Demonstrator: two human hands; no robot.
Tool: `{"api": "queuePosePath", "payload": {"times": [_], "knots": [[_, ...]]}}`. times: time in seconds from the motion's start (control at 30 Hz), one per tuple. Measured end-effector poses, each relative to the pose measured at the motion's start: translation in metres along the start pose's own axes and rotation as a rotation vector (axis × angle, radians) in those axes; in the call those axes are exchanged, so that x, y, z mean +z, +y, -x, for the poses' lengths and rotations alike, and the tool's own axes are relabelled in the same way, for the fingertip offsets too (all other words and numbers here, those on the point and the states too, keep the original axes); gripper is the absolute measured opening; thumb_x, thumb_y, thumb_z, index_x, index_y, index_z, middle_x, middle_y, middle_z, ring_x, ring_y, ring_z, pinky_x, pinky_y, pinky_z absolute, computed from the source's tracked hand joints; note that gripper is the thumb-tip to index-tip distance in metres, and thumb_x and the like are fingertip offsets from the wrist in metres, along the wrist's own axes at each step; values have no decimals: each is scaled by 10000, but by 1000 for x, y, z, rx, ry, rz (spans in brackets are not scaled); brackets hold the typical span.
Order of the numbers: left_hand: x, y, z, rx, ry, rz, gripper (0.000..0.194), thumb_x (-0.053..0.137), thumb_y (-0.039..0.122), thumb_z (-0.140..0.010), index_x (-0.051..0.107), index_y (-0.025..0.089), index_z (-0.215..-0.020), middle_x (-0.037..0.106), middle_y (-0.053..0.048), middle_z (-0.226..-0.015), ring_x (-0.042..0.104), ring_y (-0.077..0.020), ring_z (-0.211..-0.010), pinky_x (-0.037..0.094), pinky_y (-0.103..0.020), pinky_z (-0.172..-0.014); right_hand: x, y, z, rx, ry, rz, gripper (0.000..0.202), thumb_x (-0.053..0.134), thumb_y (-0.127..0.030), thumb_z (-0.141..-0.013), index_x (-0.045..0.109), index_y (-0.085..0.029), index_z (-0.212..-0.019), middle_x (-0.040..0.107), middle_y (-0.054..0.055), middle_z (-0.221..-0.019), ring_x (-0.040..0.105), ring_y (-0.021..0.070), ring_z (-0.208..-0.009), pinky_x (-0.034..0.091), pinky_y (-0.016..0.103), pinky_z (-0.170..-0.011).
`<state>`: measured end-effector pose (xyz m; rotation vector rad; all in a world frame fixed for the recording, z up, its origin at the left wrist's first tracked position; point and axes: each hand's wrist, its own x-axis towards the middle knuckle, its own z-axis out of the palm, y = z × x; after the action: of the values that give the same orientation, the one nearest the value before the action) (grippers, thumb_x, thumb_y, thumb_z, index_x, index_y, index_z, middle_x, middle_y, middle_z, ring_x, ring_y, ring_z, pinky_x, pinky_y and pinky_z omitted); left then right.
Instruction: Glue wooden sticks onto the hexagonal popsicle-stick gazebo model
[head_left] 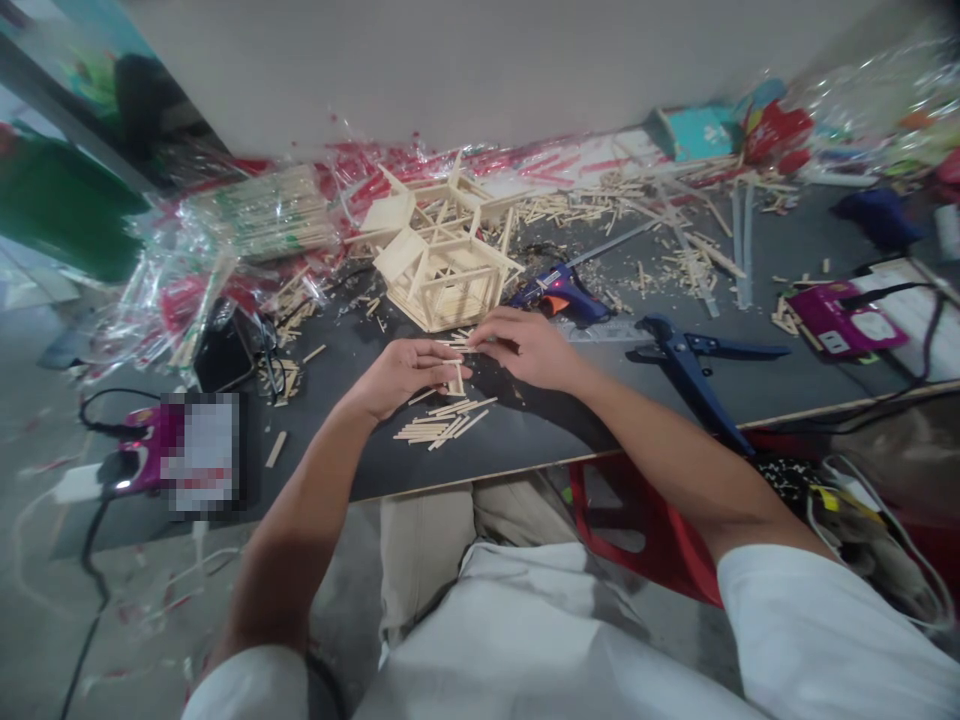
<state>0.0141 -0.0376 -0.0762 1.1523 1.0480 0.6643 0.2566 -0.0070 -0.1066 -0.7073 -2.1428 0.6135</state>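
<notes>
My left hand [405,374] is closed, with thumb and fingers pinching a small assembly of wooden sticks [456,380] just above the dark table. Close on its right, my right hand [525,345] has its fingertips pinched at the far end of that work; whatever lies between them is too small to make out. Under my hands, several short wooden sticks [427,430] lie in a loose pile. Just beyond stands a wooden stick model [446,285], six-sided at its base, with flared panels on top. A blue glue gun [562,292] with an orange trigger lies to its right.
A blue-handled cutter [686,365] and a clear ruler [607,331] lie on the right. Purple power strips [847,318] sit at both sides. Plastic-wrapped stick bundles [259,215] and wood scraps [570,205] spread along the back. The table's front edge [480,473] runs before my lap.
</notes>
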Motion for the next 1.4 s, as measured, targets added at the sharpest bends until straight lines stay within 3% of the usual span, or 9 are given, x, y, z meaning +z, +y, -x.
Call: {"api": "queuePosePath", "payload": {"times": [0.13, 0.27, 0.47, 0.67, 0.87, 1.03, 1.1, 1.23, 1.4], "knots": [[5, 1, 0, 102, 30, -96, 476, 975, 506, -659, 826, 133, -915, 792, -92, -812, 715, -166, -689, 590, -276, -660, 0, -2, 0, -21, -28, -35, 141, 632, -239, -1024, 770, -222, -1001, 734, 71, -984, 676, 178, -836, 523, 313, -743], [8, 3, 0, 124, 15, -156, 454, 967, 514, -652, 835, 144, -880, 795, -101, -973, 642, -111, -569, 589, -283, -593, -2, -4, -1, 15, -60, -72, 132, 655, -259, -1014, 776, -227, -974, 743, 64, -968, 658, 167, -805, 510, 301, -714], [10, 1, 0, 81, -22, -139, 381, 940, 463, -688, 837, 144, -869, 734, -46, -730, 682, -155, -568, 622, -299, -603, -3, -9, -1, 110, -102, -183, 98, 726, -287, -949, 770, -201, -930, 770, 36, -875, 635, 127, -691, 470, 261, -643], [11, 1, 1, 50, -31, -125, 385, 962, 441, -649, 839, 142, -858, 733, -44, -707, 675, -153, -545, 626, -294, -567, 0, -12, 0, 247, -101, -225, 178, 766, -370, -898, 770, -196, -937, 750, 4, -771, 582, 108, -587, 452, 253, -608], [11, -2, -4, 91, 96, -80, 449, 992, 460, -605, 792, 136, -842, 735, -50, -765, 672, -135, -588, 610, -257, -540, -22, -2, -1, 253, 36, 73, 194, 717, -388, -948, 768, -202, -964, 768, 66, -915, 646, 175, -704, 527, 329, -720], [10, -4, -7, 163, 188, -21, 476, 990, 474, -609, 770, 125, -846, 718, -43, -755, 670, -132, -642, 618, -246, -548, -72, 29, 16, 527, 156, 561, 335, 736, -451, -940, 740, -168, -1119, 725, 175, -1116, 685, 361, -1087, 525, 520, -997], [10, -5, -8, 180, 229, -16, 489, 993, 487, -604, 766, 125, -841, 726, -44, -771, 664, -124, -635, 622, -246, -549, -84, 41, 24, 617, 151, 639, 438, 783, -511, -896, 727, -163, -1156, 718, 188, -1162, 663, 394, -1167, 517, 553, -1028], [8, -7, -10, 189, 287, -36, 542, 989, 531, -588, 763, 115, -853, 741, -59, -791, 673, -130, -636, 629, -257, -554, -85, 49, 28, 785, 30, 672, 545, 881, -571, -774, 732, -153, -1091, 742, 186, -1091, 689, 413, -1104, 549, 538, -948], [4, -9, -12, 170, 337, -40, 583, 991, 537, -572, 754, 106, -886, 737, -56, -751, 697, -147, -625, 630, -265, -564, -79, 43, 21, 868, -60, 658, 439, 819, -574, -840, 737, -167, -982, 758, 187, -1035, 718, 399, -1024, 553, 492, -869]]}}
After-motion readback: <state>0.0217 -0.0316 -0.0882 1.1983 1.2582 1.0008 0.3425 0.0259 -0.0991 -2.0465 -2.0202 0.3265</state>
